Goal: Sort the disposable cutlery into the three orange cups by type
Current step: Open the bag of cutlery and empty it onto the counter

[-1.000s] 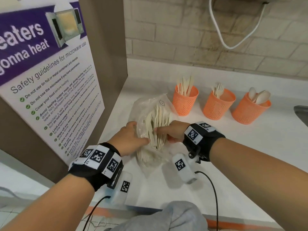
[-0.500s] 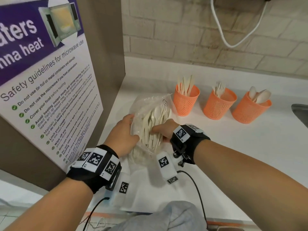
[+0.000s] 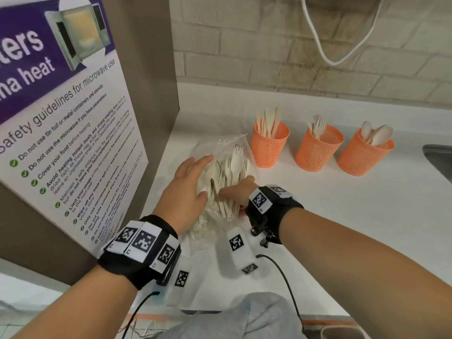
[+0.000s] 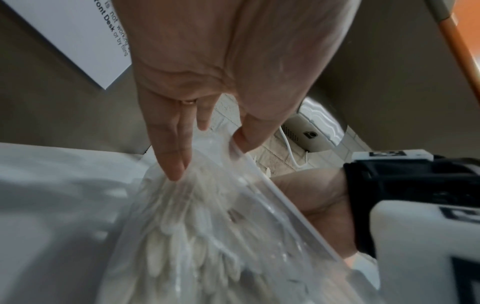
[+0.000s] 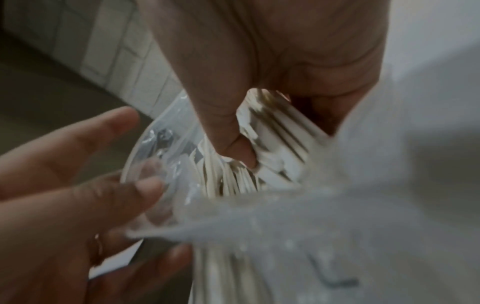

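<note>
White countertop (image 3: 342, 216), brick wall behind: left hand (image 3: 186, 189) lies flat-fingered on the clear plastic bag (image 3: 220, 148) while right hand (image 3: 238, 192) grips a bundle of pale disposable cutlery (image 3: 227, 174) inside, so next it probably needs lifting out toward the three orange mesh cups (image 3: 315, 152).

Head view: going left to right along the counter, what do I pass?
Microwave safety poster → plastic bag of cutlery → cup of knives → cup of forks → cup of spoons → sink edge.
</note>
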Action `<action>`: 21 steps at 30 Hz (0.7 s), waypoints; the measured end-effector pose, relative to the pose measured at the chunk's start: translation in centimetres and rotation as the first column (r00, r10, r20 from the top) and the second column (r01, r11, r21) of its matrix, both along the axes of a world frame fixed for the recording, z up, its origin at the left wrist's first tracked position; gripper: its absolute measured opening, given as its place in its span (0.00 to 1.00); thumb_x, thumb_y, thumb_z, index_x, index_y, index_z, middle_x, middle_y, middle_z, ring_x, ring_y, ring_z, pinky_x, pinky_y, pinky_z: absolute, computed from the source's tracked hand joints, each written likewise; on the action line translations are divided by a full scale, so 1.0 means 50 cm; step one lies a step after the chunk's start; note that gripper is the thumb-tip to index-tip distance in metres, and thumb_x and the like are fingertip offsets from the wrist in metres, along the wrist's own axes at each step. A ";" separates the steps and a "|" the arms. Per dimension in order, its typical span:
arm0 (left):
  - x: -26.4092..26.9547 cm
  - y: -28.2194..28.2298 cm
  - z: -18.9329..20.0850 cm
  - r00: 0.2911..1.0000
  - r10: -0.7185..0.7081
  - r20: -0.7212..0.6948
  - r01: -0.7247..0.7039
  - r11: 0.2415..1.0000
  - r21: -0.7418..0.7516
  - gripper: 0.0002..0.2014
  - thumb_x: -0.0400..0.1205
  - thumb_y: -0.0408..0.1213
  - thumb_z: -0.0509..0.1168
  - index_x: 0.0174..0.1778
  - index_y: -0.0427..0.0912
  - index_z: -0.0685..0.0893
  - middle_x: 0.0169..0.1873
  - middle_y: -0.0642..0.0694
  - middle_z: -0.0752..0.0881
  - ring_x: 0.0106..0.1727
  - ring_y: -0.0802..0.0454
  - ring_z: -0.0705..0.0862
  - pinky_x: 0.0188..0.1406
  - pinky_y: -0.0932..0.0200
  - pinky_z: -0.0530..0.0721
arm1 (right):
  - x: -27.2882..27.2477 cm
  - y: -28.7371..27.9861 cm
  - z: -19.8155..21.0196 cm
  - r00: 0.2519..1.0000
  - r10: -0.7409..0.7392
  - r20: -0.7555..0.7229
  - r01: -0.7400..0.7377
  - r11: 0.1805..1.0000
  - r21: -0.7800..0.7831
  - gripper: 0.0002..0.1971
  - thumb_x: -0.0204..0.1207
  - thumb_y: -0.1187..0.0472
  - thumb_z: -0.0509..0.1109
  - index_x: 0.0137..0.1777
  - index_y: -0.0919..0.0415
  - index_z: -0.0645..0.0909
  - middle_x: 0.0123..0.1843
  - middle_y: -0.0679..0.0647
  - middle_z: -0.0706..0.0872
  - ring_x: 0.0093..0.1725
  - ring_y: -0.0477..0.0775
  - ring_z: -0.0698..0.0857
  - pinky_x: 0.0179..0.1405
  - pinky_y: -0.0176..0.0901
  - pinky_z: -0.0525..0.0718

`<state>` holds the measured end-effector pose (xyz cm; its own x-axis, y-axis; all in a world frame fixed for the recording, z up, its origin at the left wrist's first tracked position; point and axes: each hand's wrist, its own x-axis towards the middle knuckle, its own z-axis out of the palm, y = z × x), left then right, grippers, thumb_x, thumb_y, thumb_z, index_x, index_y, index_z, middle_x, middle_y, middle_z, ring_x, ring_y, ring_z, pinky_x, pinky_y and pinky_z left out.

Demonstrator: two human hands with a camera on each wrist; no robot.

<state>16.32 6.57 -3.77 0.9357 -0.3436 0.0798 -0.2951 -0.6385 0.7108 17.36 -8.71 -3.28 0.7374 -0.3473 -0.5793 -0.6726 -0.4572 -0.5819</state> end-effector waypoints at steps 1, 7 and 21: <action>0.000 0.000 0.002 1.000 -0.004 -0.006 0.004 1.000 0.023 0.33 0.81 0.28 0.63 0.76 0.65 0.66 0.82 0.51 0.57 0.68 0.48 0.78 0.68 0.57 0.75 | 0.000 -0.007 0.002 1.000 0.003 0.002 -0.003 1.000 0.026 0.27 0.69 0.56 0.76 0.61 0.69 0.70 0.46 0.61 0.83 0.44 0.60 0.86 0.51 0.53 0.89; 0.002 0.004 -0.001 0.997 -0.028 -0.065 0.038 0.986 0.163 0.28 0.82 0.30 0.61 0.78 0.54 0.68 0.83 0.49 0.56 0.81 0.51 0.63 0.74 0.62 0.60 | -0.014 -0.019 0.008 0.999 0.005 -0.041 0.006 0.970 0.243 0.22 0.64 0.61 0.75 0.56 0.72 0.79 0.53 0.71 0.87 0.48 0.68 0.89 0.55 0.59 0.86; 0.002 0.004 -0.003 0.994 -0.029 -0.108 0.045 0.988 0.149 0.33 0.82 0.37 0.65 0.82 0.48 0.59 0.84 0.48 0.55 0.83 0.53 0.57 0.77 0.63 0.54 | 0.003 -0.018 0.010 0.997 0.072 -0.037 -0.070 0.996 0.048 0.15 0.73 0.63 0.69 0.25 0.65 0.75 0.19 0.57 0.75 0.22 0.55 0.72 0.23 0.41 0.73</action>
<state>16.40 6.75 -3.92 0.9226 -0.3787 -0.0736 -0.2494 -0.7310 0.6352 17.52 -9.63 -2.80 0.7360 -0.2668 -0.6222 -0.6617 -0.4780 -0.5777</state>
